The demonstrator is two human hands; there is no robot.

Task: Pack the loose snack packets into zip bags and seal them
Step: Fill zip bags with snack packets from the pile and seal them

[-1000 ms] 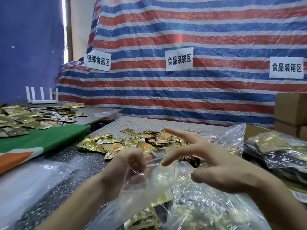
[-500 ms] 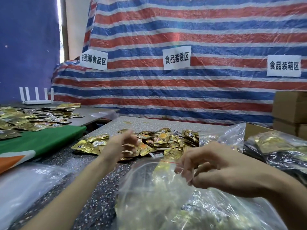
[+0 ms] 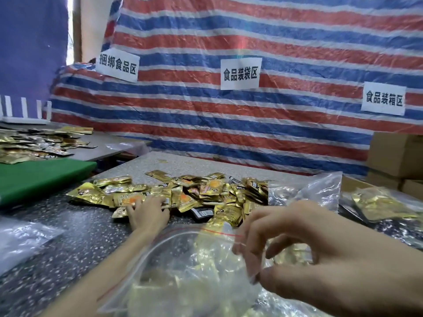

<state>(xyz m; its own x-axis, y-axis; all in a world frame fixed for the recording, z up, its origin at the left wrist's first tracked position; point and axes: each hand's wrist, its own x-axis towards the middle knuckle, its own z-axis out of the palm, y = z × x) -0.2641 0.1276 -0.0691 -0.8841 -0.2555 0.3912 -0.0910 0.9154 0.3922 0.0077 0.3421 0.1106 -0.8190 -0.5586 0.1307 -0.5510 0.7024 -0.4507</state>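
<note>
The speckled bench (image 3: 68, 236) carried a heap of gold snack packets (image 3: 206, 193). Nearer, a part-filled zip bag (image 3: 174, 266) gaped - the right hand (image 3: 320, 259) had fingers (image 3: 263, 218) clamped on its rim, and the left hand (image 3: 148, 213) rested on the heap, fingers apart.

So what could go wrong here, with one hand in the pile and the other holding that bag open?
Only the right hand pinches the zip bag at its rim, so the limp mouth may sag and packets could miss it. The left hand rests on a loose, shiny pile of packets; a big grab might spill some onto the table. The bag already holds packets, so overfilling might stop the zip from sealing.
</note>
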